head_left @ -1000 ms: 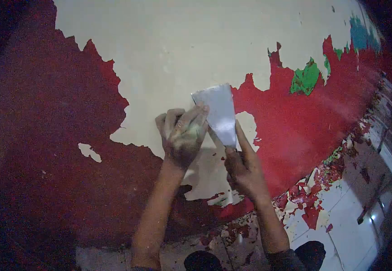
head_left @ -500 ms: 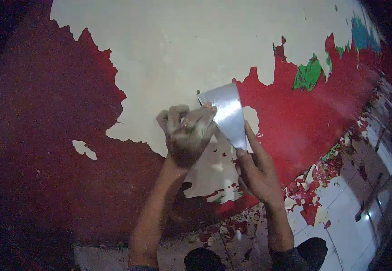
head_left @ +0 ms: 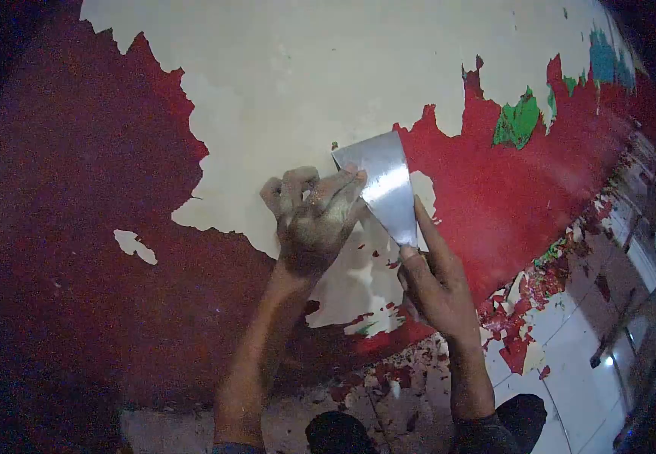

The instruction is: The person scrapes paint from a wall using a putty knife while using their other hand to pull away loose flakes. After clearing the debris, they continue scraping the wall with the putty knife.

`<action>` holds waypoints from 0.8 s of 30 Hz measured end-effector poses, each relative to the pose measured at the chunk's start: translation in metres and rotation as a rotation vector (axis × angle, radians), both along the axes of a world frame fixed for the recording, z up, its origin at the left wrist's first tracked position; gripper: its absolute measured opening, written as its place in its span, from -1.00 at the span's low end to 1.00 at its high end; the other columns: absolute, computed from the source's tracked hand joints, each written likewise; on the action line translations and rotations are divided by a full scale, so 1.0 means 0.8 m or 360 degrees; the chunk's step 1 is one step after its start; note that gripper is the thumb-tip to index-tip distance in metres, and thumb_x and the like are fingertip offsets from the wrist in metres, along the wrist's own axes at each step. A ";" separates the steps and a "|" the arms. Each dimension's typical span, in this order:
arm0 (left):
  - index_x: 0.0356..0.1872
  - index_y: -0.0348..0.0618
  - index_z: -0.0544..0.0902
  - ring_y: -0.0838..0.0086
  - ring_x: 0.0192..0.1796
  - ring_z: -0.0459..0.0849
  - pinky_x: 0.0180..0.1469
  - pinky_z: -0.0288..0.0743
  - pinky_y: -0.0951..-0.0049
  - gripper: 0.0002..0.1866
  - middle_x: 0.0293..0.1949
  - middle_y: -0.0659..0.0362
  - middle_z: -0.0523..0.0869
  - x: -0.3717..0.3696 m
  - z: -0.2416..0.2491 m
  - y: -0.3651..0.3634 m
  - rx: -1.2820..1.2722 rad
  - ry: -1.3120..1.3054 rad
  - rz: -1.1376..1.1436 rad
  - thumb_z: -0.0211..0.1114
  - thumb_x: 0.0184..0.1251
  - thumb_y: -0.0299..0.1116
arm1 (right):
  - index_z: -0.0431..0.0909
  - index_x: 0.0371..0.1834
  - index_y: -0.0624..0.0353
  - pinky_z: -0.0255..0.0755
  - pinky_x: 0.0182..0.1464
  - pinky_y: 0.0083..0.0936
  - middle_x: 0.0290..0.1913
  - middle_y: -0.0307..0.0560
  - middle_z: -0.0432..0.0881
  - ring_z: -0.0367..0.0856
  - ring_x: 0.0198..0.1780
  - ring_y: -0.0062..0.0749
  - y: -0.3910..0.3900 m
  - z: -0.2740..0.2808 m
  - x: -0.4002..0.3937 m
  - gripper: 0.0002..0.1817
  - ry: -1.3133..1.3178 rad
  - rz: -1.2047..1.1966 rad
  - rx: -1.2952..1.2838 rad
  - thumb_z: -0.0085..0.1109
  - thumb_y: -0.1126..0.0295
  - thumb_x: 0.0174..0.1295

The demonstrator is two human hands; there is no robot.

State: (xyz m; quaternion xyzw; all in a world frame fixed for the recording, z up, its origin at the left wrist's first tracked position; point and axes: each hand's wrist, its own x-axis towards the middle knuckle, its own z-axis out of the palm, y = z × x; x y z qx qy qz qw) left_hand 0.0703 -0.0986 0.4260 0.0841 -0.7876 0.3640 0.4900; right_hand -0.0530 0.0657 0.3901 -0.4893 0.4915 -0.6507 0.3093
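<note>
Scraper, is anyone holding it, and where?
Yes: the right hand grips the scraper at its handle end, and the left hand's fingertips touch the blade's left side.

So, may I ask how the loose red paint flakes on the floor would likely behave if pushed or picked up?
The red flakes look thin and jagged, so probably light and brittle. Lying loose on tiles, they would likely slide if pushed.

Left forearm (head_left: 262, 340): angled toward 1 o'clock.
Left hand (head_left: 314, 223): back showing, some fingers curled at 11 o'clock, fingertips reaching toward 2.
Right forearm (head_left: 470, 378): near 12 o'clock.
Right hand (head_left: 440, 291): clenched, index finger extended toward 11.
</note>
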 end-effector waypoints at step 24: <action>0.04 -0.05 0.60 0.22 0.12 0.46 0.16 0.24 0.03 -0.57 0.19 0.16 0.46 -0.017 -0.001 0.004 0.0044 0.0393 0.0005 0.25 0.13 -0.17 | -0.04 0.48 0.11 0.36 -0.49 -0.62 -0.33 -0.20 0.57 0.42 -0.52 -0.66 -0.003 -0.057 -0.013 -0.26 -0.0032 -0.0259 -0.0236 0.09 0.36 0.27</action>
